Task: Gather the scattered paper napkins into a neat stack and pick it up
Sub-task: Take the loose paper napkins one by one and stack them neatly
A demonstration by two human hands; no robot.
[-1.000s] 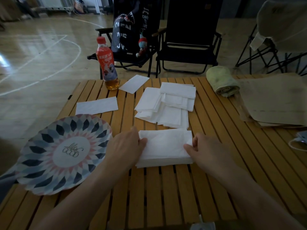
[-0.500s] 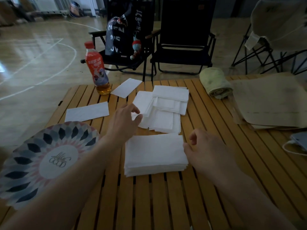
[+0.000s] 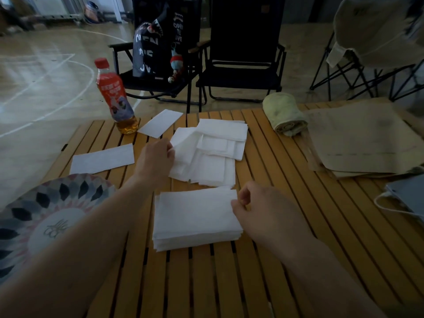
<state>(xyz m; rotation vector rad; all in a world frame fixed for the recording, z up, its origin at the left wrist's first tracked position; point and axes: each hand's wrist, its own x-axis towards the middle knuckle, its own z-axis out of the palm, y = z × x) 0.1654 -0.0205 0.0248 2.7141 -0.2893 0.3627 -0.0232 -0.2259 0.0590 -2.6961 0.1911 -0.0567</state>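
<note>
A squared stack of white napkins [image 3: 195, 219] lies on the slatted wooden table [image 3: 286, 226] in front of me. My right hand [image 3: 263, 214] rests at the stack's right edge with loosely curled fingers. Behind the stack lies a loose pile of napkins [image 3: 213, 154]. My left hand [image 3: 156, 157] reaches to that pile's left side and pinches the edge of a napkin there. One single napkin [image 3: 103, 158] lies at the left, another single napkin [image 3: 160, 122] near the bottle.
A red-capped drink bottle [image 3: 114, 97] stands at the table's far left. A patterned plate [image 3: 46, 216] overhangs the left edge. A rolled green towel [image 3: 284, 113], brown paper bags [image 3: 362, 138] and a device with a white cable [image 3: 403, 193] occupy the right. Folding chairs [image 3: 241, 60] stand behind.
My left hand has left the stack's left edge and moved forward to the loose pile, where it now pinches a napkin. My right hand stays at the stack's right edge.
</note>
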